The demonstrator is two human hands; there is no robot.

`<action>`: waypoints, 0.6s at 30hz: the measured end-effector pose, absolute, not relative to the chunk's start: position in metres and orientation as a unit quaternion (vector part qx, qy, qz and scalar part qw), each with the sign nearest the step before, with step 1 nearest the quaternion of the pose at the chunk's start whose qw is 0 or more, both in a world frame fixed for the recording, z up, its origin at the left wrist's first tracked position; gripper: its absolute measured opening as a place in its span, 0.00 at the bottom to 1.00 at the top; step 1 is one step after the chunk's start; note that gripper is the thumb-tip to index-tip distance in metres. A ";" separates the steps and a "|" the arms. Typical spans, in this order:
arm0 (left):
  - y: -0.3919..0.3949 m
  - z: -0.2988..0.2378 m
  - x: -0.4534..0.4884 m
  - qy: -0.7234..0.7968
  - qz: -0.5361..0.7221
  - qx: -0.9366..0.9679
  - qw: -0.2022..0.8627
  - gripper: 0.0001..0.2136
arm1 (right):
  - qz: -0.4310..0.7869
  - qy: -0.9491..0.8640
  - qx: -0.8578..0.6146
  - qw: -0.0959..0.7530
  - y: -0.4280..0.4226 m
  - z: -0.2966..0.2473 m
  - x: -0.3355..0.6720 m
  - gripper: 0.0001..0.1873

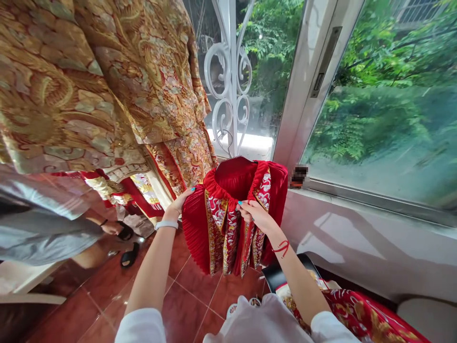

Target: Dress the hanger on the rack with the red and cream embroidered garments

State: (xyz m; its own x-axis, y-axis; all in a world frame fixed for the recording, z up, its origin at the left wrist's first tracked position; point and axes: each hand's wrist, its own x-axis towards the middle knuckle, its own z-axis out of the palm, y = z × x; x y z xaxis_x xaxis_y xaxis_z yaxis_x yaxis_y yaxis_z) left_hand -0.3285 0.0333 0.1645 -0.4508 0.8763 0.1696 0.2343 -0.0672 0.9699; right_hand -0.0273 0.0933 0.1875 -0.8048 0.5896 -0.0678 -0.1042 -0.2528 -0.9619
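A red pleated skirt (195,233) with gold and silver embroidered panels hangs upright in front of me, its gathered elastic waist open at the top. The dark edge of a hanger (233,161) shows behind the waist. My left hand (178,204) grips the skirt's left side near the top, with most of its fingers hidden by cloth. At the front of the waistband, my right hand (255,213) is closed in a pinch on the gathered edge.
Gold embroidered garments (143,81) hang at left, close to the skirt. Beside them, a person in grey shorts (46,238) stands. A white scroll grille (232,71) and a window (374,95) lie ahead. Red embroidered cloth (364,314) rests at lower right over a dark seat.
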 end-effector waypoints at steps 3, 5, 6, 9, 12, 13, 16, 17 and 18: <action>0.032 0.174 -0.325 0.615 0.596 0.437 0.275 0.22 | 0.756 -0.575 -0.216 0.225 0.100 0.189 -0.030 0.22; 0.031 0.182 -0.324 0.617 0.605 0.454 0.218 0.20 | 0.749 -0.580 -0.230 0.223 0.105 0.195 -0.032 0.20; 0.029 0.187 -0.324 0.617 0.611 0.468 0.167 0.18 | 0.743 -0.586 -0.239 0.217 0.107 0.200 -0.032 0.19; 0.026 0.199 -0.320 0.605 0.623 0.494 -0.028 0.10 | 0.721 -0.615 -0.245 0.204 0.109 0.217 -0.032 0.16; 0.023 0.200 -0.307 0.604 0.609 0.469 -0.209 0.05 | 0.709 -0.634 -0.220 0.217 0.102 0.221 -0.031 0.16; 0.021 0.197 -0.301 0.610 0.597 0.454 -0.255 0.05 | 0.711 -0.631 -0.219 0.223 0.099 0.217 -0.032 0.17; 0.016 0.183 -0.287 0.632 0.557 0.434 -0.320 0.08 | 0.724 -0.602 -0.233 0.243 0.088 0.195 -0.034 0.19; 0.015 0.177 -0.284 0.640 0.542 0.446 -0.313 0.09 | 0.728 -0.592 -0.238 0.249 0.085 0.187 -0.034 0.20; 0.013 0.172 -0.283 0.650 0.523 0.465 -0.295 0.11 | 0.729 -0.589 -0.241 0.251 0.084 0.179 -0.032 0.20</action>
State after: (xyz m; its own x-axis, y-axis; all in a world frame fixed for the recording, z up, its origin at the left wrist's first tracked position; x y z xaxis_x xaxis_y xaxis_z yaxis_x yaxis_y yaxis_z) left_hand -0.2830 0.0134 0.1715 -0.3937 0.2954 0.8705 0.9135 0.0203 0.4063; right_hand -0.0320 0.0837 0.1788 -0.7582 0.6496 -0.0563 -0.0810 -0.1795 -0.9804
